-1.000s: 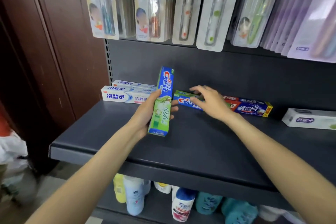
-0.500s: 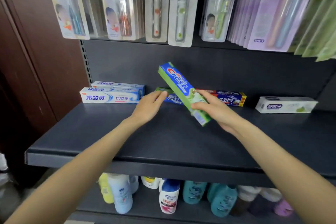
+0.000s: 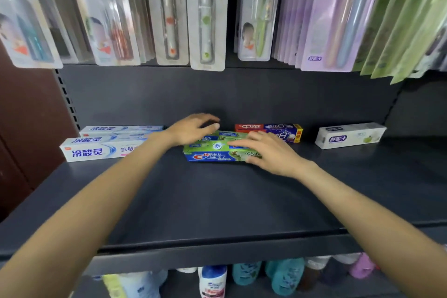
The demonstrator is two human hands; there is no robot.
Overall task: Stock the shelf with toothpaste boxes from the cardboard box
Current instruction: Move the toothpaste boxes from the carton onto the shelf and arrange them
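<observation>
A green and blue Crest toothpaste box (image 3: 212, 153) lies flat on the dark shelf (image 3: 217, 201), lengthwise along it. My right hand (image 3: 268, 152) rests on its right end, fingers laid straight across the top and thumb against the front face. Just behind it lies a second Crest box (image 3: 229, 135). My left hand (image 3: 193, 128) arches over the left end of that rear box, fingers loosely bent and touching it. The cardboard box is out of view.
Two white and blue toothpaste boxes (image 3: 96, 150) lie at the left. A red and blue box (image 3: 268, 129) and a white box (image 3: 350, 135) lie toward the back right. Carded toothbrushes (image 3: 205, 12) hang above. Bottles (image 3: 212, 280) stand on the shelf below.
My right hand has lowered the tilted Crest box flat onto the shelf in front of the other Crest box. My left hand has moved back onto the rear box.
</observation>
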